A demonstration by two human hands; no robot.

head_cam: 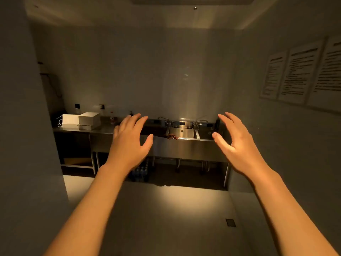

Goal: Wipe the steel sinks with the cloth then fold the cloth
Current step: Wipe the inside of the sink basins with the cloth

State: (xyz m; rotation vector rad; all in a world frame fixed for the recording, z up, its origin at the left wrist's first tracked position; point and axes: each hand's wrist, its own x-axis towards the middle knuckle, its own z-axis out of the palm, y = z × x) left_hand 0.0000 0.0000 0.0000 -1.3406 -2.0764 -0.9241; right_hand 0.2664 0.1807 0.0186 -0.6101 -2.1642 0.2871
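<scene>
Well, the cloth [170, 136] lies bunched on the steel sinks' [184, 133] front rim at 12 o'clock, well apart from both hands. Left hand [129, 143] and right hand [234, 145] spread wide, holding nothing. Dim light: a careless grab could knock it off.

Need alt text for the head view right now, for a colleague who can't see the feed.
Both bare hands, left hand and right hand, are raised open and empty before a distant steel sink unit in a dim room. A dark reddish cloth lies on its front rim.
</scene>
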